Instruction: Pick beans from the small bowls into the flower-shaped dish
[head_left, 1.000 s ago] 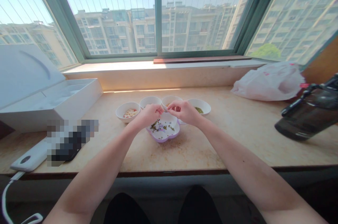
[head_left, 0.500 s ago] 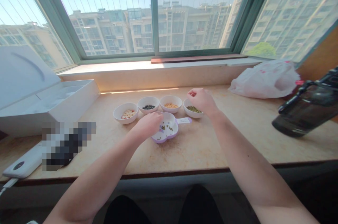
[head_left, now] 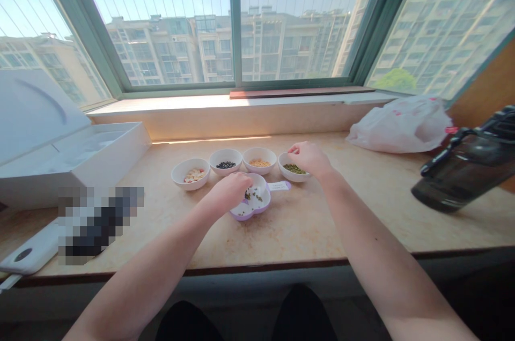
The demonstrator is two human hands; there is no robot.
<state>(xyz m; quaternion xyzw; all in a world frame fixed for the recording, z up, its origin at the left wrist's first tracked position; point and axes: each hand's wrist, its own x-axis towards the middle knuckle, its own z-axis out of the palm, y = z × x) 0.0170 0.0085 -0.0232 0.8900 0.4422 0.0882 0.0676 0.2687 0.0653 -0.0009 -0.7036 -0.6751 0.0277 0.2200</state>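
A lilac-rimmed dish [head_left: 253, 208] with mixed beans sits in the middle of the stone counter [head_left: 314, 223]. My left hand [head_left: 229, 191] rests on its left side, fingers curled down into the beans; what they pinch is hidden. Behind the dish stands a row of white bowls: one with pale and red pieces [head_left: 190, 173], one with black beans [head_left: 226, 161], one with yellow grains [head_left: 259, 160] and one with green beans [head_left: 292, 167]. My right hand [head_left: 309, 158] hovers over the green-bean bowl, fingertips pinched together.
An open white box [head_left: 76, 153] lies at the left, with a white power bank [head_left: 30, 252] and a blurred dark object [head_left: 96, 220] near the front edge. A white plastic bag [head_left: 400, 124] and a dark jug [head_left: 466, 167] stand at the right.
My right hand left the lilac dish and moved right to the green-bean bowl, then dropped lower over it. My left hand stayed at the dish and reached down into it.
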